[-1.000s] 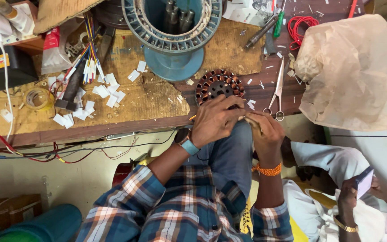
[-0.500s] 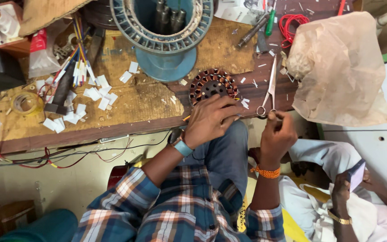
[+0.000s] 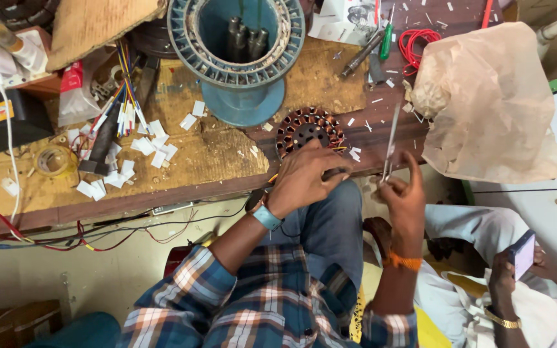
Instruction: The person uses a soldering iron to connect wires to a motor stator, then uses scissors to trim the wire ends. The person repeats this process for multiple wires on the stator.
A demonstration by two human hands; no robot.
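The left hand [image 3: 304, 180] rests with curled fingers on a copper-wound stator [image 3: 309, 129], windings already in place; right-hand [image 3: 404, 200] fingers pinch scissors [image 3: 391, 138], trimming seemingly unfinished.

The person wears a long-sleeved plaid shirt checked in blue, white and orange-red, both sleeves pushed up past the elbows so the forearms are bare, and blue denim trousers. At the wrist of the left hand [image 3: 304, 180] sits a light blue band, while the wrist of the right hand [image 3: 404, 201] carries a bright orange thread or bangle. Neither hand has gloves or visible rings.
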